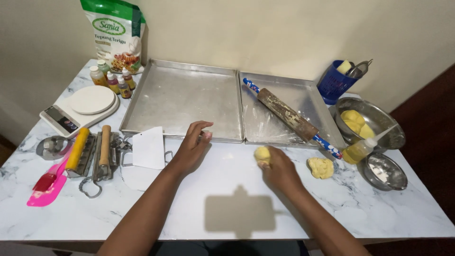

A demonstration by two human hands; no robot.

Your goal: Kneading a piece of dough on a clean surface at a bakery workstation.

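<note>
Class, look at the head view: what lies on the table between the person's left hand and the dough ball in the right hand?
Nothing: between the left hand and the dough ball held by the right hand, the head view shows only bare marble table.

Both forearms reach forward; the left hand (192,144) rests with fingers loosely curled, the right hand (277,168) is cupped, fingers closed.

Two baking trays (182,97) (303,102), four small bottles (113,78) (coloured liquids), two metal bowls (386,125) (386,173), one rolling pin (289,116).

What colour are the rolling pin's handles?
Blue with small red and white spots on the wooden rolling pin, clearest in the head view.
</note>
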